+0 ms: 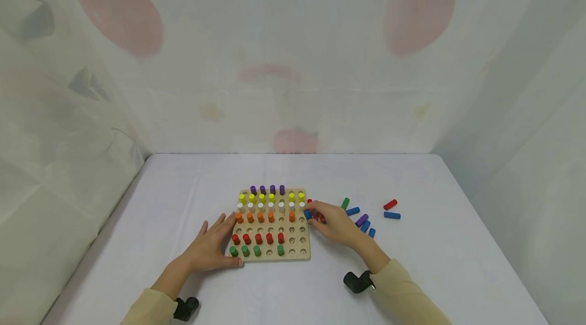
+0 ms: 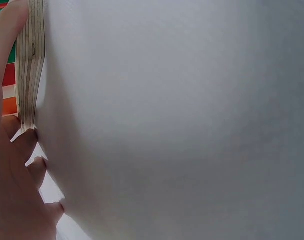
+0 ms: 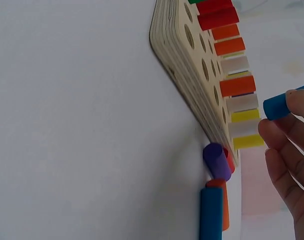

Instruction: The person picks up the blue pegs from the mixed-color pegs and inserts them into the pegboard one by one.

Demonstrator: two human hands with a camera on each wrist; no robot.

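A wooden pegboard (image 1: 293,257) lies on the table with rows of purple, yellow, white, orange, red and green pegs upright in it. At its left edge my left hand (image 1: 208,248) rests with spread fingers, its thumb by the front left corner. Part of that hand and the board's layered edge (image 2: 30,65) show in the left wrist view. Over the board's right side, my right hand (image 1: 338,224) pinches a blue peg (image 3: 277,106) between thumb and fingers. The peg is held above the board, apart from the holes in the right wrist view.
Loose pegs lie right of the board: a green peg (image 1: 345,203), a purple peg (image 1: 362,220), a red peg (image 1: 390,205) and several blue ones, such as the blue peg (image 1: 392,215). Some are partly hidden by the right hand. White cloth (image 1: 366,172) covers the table.
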